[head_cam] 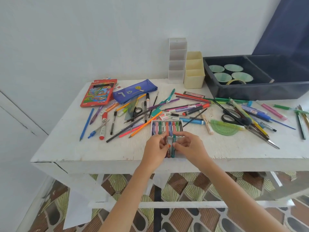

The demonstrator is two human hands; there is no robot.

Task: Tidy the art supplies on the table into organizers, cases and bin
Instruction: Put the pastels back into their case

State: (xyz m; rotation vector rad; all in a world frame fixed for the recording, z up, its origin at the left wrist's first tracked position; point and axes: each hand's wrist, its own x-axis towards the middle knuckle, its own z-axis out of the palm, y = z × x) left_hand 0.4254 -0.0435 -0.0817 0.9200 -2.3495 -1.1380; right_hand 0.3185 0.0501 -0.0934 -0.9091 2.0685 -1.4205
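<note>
My left hand (156, 146) pinches a dark red crayon (166, 148) while my right hand (189, 146) grips a teal crayon (173, 146), both at the near edge of the white painted wooden counter (100, 148). Just beyond them lies an open white tray of coloured crayons (167, 127). Pencils, pens and two pairs of scissors are scattered across the worn surface. Toward the pale wall (83, 39) at the back stand a red coloured-pencil box (97, 92), a blue zip pencil case (133, 92), a white tiered organizer (177, 59), a cream compartment organizer (194, 71) and a dark blue plastic bin (250, 91). Patterned brown-and-green floor tiles (184, 190) show below.
</note>
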